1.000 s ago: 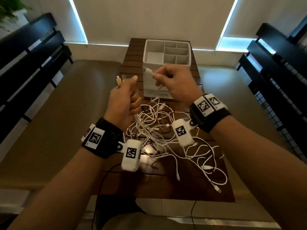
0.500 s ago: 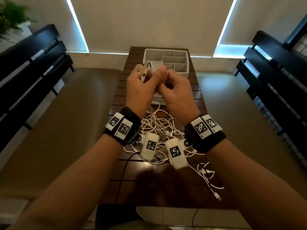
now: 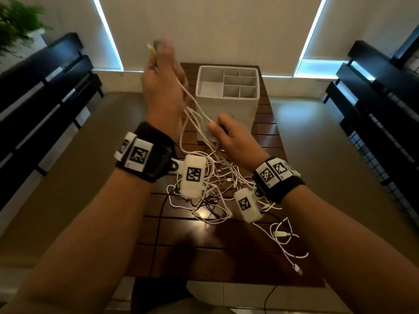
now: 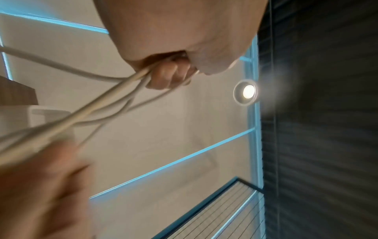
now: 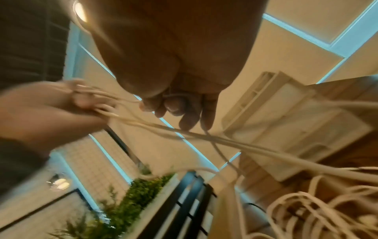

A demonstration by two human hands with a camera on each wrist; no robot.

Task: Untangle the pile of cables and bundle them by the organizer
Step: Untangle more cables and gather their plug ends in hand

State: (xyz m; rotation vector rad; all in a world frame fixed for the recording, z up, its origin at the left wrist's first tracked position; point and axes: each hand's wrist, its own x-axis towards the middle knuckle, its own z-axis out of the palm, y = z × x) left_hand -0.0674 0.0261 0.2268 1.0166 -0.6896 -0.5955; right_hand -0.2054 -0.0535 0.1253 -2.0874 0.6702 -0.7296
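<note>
My left hand [image 3: 158,57] is raised left of the white organizer [image 3: 227,96] and grips the plug ends of several white cables [image 3: 195,105]. In the left wrist view its fingers [image 4: 165,76] curl round the strands [image 4: 102,103]. The strands run down to my right hand [image 3: 216,128], which holds them in curled fingers [image 5: 184,111] just in front of the organizer [image 5: 286,122]. Below both wrists the tangled cable pile [image 3: 210,191] lies on the dark wooden table [image 3: 204,252]. The left hand [image 5: 51,111] is blurred with motion.
A loose white cable [image 3: 292,245] with a plug trails toward the table's front right corner. A black cable [image 3: 158,225] hangs over the front edge. Black benches [image 3: 45,91] [image 3: 374,98] flank the narrow table, with a green plant [image 3: 15,23] at the far left.
Half a second ago both hands were together in front of the organizer. The left hand has risen up and left with the cable ends; the right hand has dropped toward the pile.
</note>
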